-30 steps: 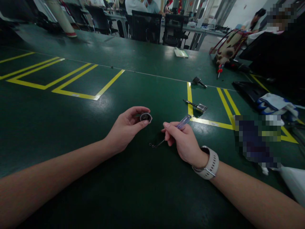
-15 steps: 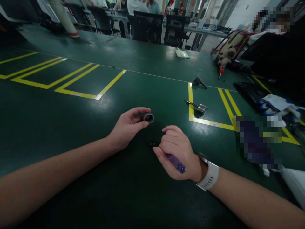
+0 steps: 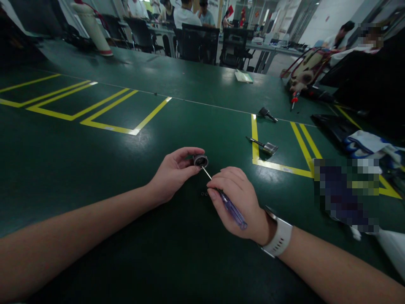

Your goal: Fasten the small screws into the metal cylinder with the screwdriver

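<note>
My left hand (image 3: pixel 172 174) pinches a small round metal housing (image 3: pixel 200 161) between thumb and fingers, its open side tilted toward me. In my right hand (image 3: pixel 236 198) is a screwdriver with a clear purple handle (image 3: pixel 234 212). Its thin shaft (image 3: pixel 206 172) points up and left, and the tip reaches the near rim of the housing; whether it goes inside I cannot tell. Two tiny rings (image 3: pixel 204 194) lie on the green table just below, close to my right fingertips. A metal part with a thin shaft (image 3: pixel 269 148) rests on the table to the right.
Another dark shafted part (image 3: pixel 267 114) lies farther back. A red-handled screwdriver (image 3: pixel 294 100), white-and-blue gloves (image 3: pixel 370 145) and a bag (image 3: pixel 303 76) are at the right. Yellow tape (image 3: pixel 283 169) marks the green table (image 3: pixel 126 253). People sit behind the far edge.
My right hand has turned the screwdriver so its shaft now shows and meets the housing. My left hand keeps its hold. The whole view has shifted slightly.
</note>
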Available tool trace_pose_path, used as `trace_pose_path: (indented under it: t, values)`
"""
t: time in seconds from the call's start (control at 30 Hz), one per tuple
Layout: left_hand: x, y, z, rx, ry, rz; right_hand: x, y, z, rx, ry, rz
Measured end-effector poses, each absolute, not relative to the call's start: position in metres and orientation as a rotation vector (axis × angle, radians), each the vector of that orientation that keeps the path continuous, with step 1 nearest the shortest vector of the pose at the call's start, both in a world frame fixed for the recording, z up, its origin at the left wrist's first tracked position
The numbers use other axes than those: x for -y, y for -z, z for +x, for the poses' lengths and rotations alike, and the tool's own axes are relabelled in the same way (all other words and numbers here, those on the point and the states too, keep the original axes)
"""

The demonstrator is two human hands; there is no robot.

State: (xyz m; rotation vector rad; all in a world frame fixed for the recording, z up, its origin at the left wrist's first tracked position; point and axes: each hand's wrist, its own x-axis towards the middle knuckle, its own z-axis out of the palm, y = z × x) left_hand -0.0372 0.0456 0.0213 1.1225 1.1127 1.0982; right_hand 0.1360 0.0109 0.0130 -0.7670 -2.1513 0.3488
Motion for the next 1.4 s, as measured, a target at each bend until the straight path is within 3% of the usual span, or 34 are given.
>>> trace_pose_path:
  t: [0.87, 1.0, 1.2, 1.4]
  values:
    - [-0.041, -0.025, -0.035, -1.158, -1.148, 1.241, -0.009, -0.015, 0.132, 2.246, -0.368, -0.785]
    - [-0.041, -0.026, -0.036, -1.172, -1.140, 1.246, -0.011, -0.015, 0.134, 2.053, -0.571, -0.790]
    - [-0.048, -0.020, -0.038, -1.170, -1.121, 1.190, -0.025, -0.002, 0.136, 1.457, -1.271, -1.013]
    - [-0.049, -0.019, -0.038, -1.168, -1.085, 1.178, -0.029, 0.003, 0.134, 1.396, -1.372, -1.031]
